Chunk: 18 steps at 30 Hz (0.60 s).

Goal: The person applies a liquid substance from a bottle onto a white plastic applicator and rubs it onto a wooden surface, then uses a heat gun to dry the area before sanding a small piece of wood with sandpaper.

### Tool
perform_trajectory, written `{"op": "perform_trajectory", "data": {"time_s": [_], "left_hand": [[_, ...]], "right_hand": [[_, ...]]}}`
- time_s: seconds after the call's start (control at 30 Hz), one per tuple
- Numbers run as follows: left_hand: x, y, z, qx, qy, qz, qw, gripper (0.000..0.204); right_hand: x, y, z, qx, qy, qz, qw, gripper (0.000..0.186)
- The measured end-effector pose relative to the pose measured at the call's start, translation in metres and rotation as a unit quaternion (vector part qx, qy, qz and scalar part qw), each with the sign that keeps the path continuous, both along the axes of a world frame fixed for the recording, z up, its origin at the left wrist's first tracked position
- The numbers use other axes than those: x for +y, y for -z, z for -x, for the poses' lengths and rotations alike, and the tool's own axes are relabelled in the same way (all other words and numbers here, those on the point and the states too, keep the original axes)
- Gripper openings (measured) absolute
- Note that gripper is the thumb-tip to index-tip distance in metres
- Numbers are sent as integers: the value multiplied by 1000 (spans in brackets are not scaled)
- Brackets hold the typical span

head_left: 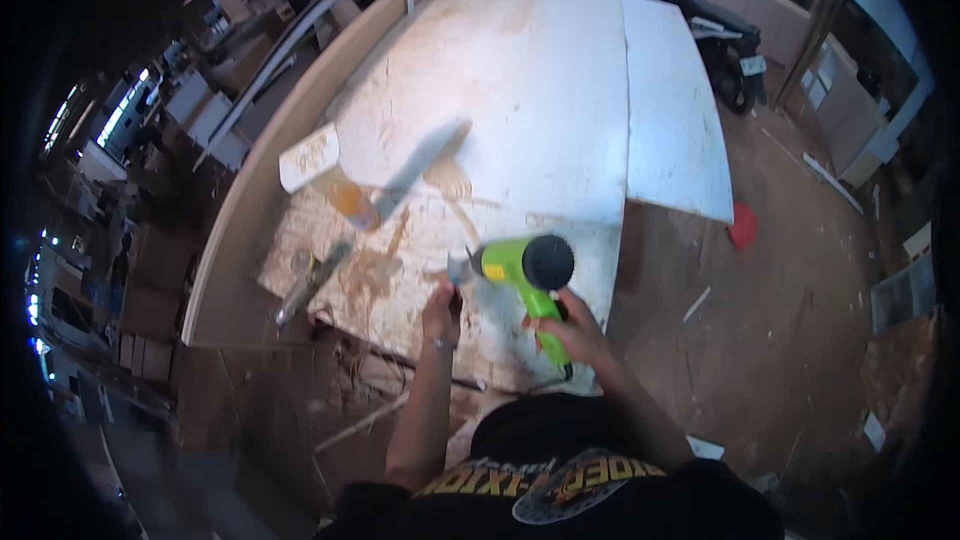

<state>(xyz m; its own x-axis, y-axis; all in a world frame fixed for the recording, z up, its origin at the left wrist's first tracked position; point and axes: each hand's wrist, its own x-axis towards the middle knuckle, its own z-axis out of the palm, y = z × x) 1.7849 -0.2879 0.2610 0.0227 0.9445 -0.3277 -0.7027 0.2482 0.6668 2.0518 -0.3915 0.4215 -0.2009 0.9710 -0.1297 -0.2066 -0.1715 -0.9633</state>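
Observation:
My right hand (570,330) grips the handle of a green heat gun (510,260) with a black rear cap, its nozzle pointing left. Just left of that nozzle my left hand (442,312) pinches a small blue-grey piece (458,270), too small to identify. Both hands are over the stained, pale work board (540,100). Farther back on the left stands a yellow-orange container (350,200) with a white flat piece (308,156) at its upper end, casting a long shadow. A long grey tool (300,295) with some yellow lies near the board's left front corner.
A raised wooden edge (230,240) runs along the board's left side. A scooter (735,70) stands behind on the right, near a red object (742,225) on the floor (770,340). Wood offcuts lie about; panels and stacked boards fill the workshop's left side.

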Motion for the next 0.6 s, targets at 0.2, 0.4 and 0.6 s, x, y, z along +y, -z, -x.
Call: {"op": "perform_trajectory", "data": {"time_s": [0.2,0.4,0.6], "left_hand": [[2,-5,-8,26,-67,24,997,14],[-5,-23,-12,25,-93,28,995,15],[-8,-30,-14,12,-80,15,997,14]], "right_hand": [[-15,-17,-2,67,2,22,998,50],[-17,-11,-1,57,-6,34,998,56],[-18,-16,1,61,-14,17,998,56]]}}
